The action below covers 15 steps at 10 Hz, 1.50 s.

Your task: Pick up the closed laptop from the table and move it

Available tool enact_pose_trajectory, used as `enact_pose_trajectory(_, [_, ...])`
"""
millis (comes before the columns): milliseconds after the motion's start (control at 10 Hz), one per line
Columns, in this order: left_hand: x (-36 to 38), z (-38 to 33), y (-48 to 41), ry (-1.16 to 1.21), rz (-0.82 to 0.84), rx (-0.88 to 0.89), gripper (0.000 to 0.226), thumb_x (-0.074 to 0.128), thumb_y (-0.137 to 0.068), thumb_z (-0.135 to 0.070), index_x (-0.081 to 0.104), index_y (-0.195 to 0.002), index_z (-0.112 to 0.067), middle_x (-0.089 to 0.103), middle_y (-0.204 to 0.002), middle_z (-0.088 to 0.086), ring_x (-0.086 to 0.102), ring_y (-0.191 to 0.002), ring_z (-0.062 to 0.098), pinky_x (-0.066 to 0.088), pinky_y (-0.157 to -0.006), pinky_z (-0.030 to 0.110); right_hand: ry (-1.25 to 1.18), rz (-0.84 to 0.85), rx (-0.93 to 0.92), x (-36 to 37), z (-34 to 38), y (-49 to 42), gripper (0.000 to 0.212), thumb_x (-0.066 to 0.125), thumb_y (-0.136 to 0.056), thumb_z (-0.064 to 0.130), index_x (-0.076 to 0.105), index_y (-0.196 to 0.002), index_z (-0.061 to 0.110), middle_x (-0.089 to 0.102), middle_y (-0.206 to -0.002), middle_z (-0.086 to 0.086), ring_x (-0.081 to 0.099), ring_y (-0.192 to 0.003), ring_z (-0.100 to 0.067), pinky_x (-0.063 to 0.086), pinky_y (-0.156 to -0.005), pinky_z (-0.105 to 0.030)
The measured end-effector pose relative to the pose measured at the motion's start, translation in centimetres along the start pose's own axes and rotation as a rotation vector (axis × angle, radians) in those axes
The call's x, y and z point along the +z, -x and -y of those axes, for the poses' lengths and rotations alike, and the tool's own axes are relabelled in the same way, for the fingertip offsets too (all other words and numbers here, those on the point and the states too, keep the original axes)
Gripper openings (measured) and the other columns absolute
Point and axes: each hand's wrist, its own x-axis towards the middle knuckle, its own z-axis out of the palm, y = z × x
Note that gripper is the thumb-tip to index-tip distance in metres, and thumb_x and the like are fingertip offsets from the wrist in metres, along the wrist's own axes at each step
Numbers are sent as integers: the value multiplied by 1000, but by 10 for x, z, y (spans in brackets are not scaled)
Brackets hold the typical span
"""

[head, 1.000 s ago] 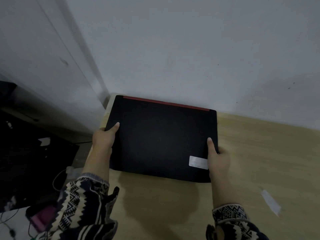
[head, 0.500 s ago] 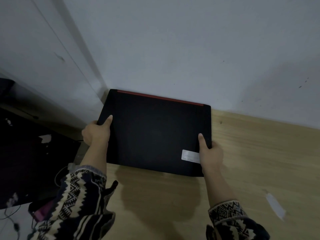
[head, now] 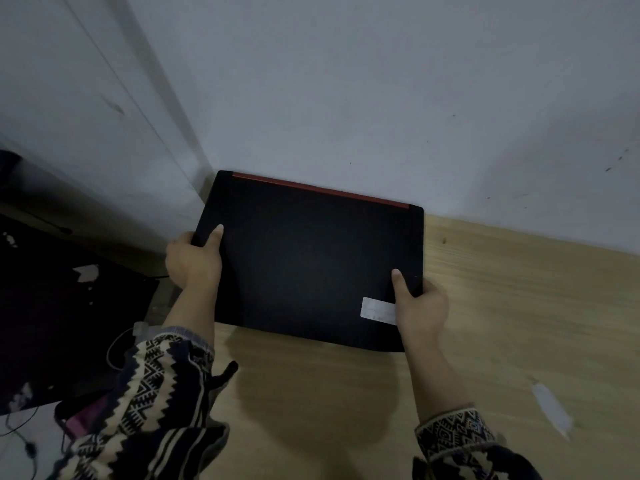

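The closed laptop (head: 308, 261) is black with a red strip along its far edge and a white sticker near its front right corner. It is held above the wooden table (head: 519, 306), its far edge close to the wall and its left side past the table's left edge. My left hand (head: 194, 259) grips the laptop's left edge, thumb on top. My right hand (head: 420, 303) grips the right edge near the front corner, thumb on the lid. A shadow lies on the table beneath the laptop.
A white wall (head: 381, 98) rises right behind the table, meeting another wall at the corner on the left. Left of the table, lower down, lie dark objects (head: 52, 306), white cables (head: 117, 348) and a pink item (head: 78, 422). A strip of white tape (head: 550, 408) sticks to the table at right.
Both hands have lifted the laptop off the table and carried it leftward, so its left side now overhangs the table's edge. The grips have not changed.
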Motion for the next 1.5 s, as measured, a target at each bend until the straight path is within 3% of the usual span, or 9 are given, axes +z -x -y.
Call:
enact_pose_trajectory(100, [8, -15, 1, -103, 19, 146, 34, 67, -87, -42, 64, -103, -13, 65, -113, 10, 62, -100, 31, 52, -80, 42, 50, 76, 49, -3, 3, -7, 38, 74, -88, 36, 74, -102, 1, 76, -98, -10, 70, -88, -22, 55, -72, -28])
enact_pose_trajectory(200, [18, -38, -5, -154, 32, 155, 21, 66, -90, -31, 65, -101, -12, 67, -113, 13, 63, -102, 35, 45, -75, 36, 140, 199, 82, -12, 10, -13, 41, 79, -84, 33, 72, -111, 2, 75, -106, -12, 71, -98, -29, 58, -84, -39])
enact_pose_trajectory(400, [18, -29, -14, -129, 22, 169, 29, 65, -91, -28, 58, -115, -14, 66, -114, 12, 62, -103, 34, 50, -78, 38, 405, 333, 77, -20, 19, -24, 47, 78, -84, 38, 69, -113, 2, 73, -110, -14, 69, -99, -30, 51, -73, -33])
enact_pose_trajectory(500, [16, -23, -9, -150, 43, 227, 36, 64, -92, -30, 54, -123, -17, 63, -124, 15, 60, -111, 37, 52, -88, 46, 453, 319, 48, -18, 22, -26, 55, 80, -81, 40, 66, -118, 2, 65, -121, -17, 66, -102, -30, 55, -79, -35])
enact_pose_trajectory(600, [14, -19, -1, -106, 96, 286, 49, 65, -91, -28, 47, -135, -17, 57, -136, 14, 53, -124, 34, 47, -97, 46, 429, 321, 30, -14, 28, -27, 70, 79, -81, 35, 52, -136, 1, 51, -136, -19, 58, -116, -33, 53, -87, -38])
enact_pose_trajectory(700, [10, -7, 9, -57, 99, 307, 58, 68, -89, -31, 44, -140, -16, 52, -141, 13, 48, -129, 32, 44, -104, 51, 319, 290, -23, -11, 32, -24, 87, 77, -83, 41, 36, -151, 5, 42, -147, -20, 49, -131, -35, 47, -106, -47])
enact_pose_trajectory(900, [-10, 18, 40, -50, 47, 302, 55, 65, -90, -31, 45, -138, -13, 52, -140, 14, 48, -128, 34, 42, -105, 49, 243, 238, -107, -18, 30, -10, 92, 72, -86, 45, 22, -159, 19, 29, -159, -18, 34, -144, -33, 36, -116, -48])
enact_pose_trajectory(1000, [-18, 21, 61, -29, 64, 307, 58, 65, -89, -36, 45, -138, -13, 52, -138, 14, 49, -126, 35, 43, -103, 51, 240, 256, -125, -24, 26, -1, 94, 72, -83, 50, 24, -159, 23, 30, -159, -17, 37, -143, -34, 38, -114, -52])
enact_pose_trajectory(1500, [-13, 10, 221, -21, 212, 400, 55, 65, -89, -41, 49, -135, -15, 53, -139, 17, 43, -135, 36, 37, -110, 54, 324, 375, -302, -121, -18, 37, 90, 67, -88, 50, 22, -160, 21, 20, -165, -17, 21, -152, -32, 29, -120, -51])
